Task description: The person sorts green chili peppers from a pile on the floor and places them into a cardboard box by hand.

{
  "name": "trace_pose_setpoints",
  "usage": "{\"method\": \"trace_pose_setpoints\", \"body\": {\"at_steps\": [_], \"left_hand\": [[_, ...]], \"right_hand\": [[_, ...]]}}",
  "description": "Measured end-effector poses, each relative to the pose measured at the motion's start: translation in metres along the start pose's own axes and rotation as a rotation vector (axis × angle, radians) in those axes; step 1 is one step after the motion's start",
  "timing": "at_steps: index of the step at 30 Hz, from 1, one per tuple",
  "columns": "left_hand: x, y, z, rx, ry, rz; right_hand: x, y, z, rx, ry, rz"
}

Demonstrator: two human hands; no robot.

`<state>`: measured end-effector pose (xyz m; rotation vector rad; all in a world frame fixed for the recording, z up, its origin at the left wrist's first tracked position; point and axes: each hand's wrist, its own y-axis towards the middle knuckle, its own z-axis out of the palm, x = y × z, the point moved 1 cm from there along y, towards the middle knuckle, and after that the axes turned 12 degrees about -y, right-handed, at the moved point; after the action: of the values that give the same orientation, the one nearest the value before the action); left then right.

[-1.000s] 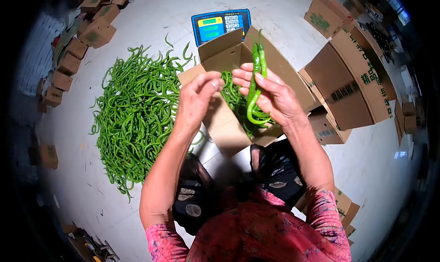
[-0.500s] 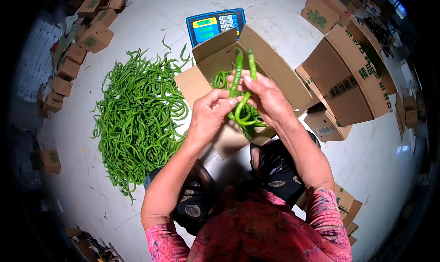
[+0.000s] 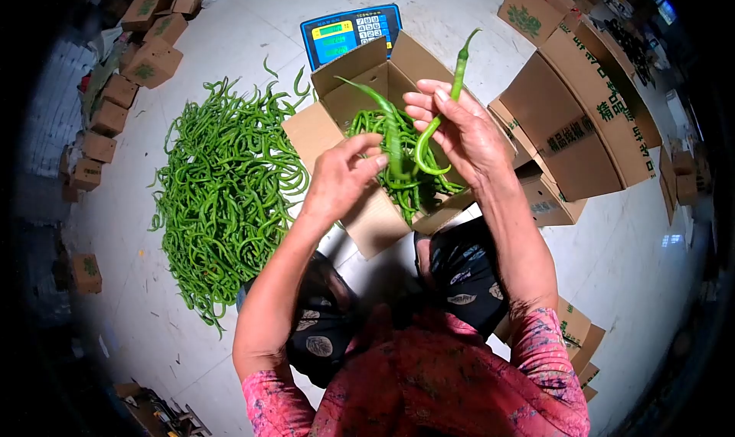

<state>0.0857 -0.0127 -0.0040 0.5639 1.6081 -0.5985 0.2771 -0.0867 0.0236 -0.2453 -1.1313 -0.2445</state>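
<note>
A long green chili pepper (image 3: pixel 459 73), curved at its lower end, is held by my right hand (image 3: pixel 468 135) between thumb and fingers above the open cardboard box (image 3: pixel 356 71). My left hand (image 3: pixel 343 178) is over the box's near left flap, thumb and index finger apart. Just beyond its fingertips is another green chili pepper (image 3: pixel 392 135), smeared by motion and seemingly loose over the box. Inside the box lie more green chili peppers (image 3: pixel 409 200), partly hidden by my right hand.
A big pile of green chili peppers (image 3: pixel 230 200) covers the floor on the left. Behind the box stands a blue scale display (image 3: pixel 351 33). Large printed cartons (image 3: pixel 570 123) are at the right, and smaller boxes (image 3: pixel 153 62) line the far left.
My hands have moved apart. The pepper that was at my left fingers has come away from them over the box. My right hand still holds its pepper, now tilted to the right.
</note>
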Motion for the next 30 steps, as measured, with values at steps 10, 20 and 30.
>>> {"method": "trace_pose_setpoints", "body": {"at_steps": [10,20,30], "left_hand": [[-0.025,-0.012,0.019,0.124,-0.249,-0.106],[-0.022,-0.005,0.008,-0.031,-0.360,-0.152],[-0.061,-0.020,-0.026,-0.036,-0.456,0.131]], "right_hand": [[-0.021,-0.015,0.031,0.151,-0.061,0.094],[-0.012,-0.009,0.024,-0.082,-0.303,0.007],[-0.010,-0.011,0.020,0.013,-0.348,0.013]]}}
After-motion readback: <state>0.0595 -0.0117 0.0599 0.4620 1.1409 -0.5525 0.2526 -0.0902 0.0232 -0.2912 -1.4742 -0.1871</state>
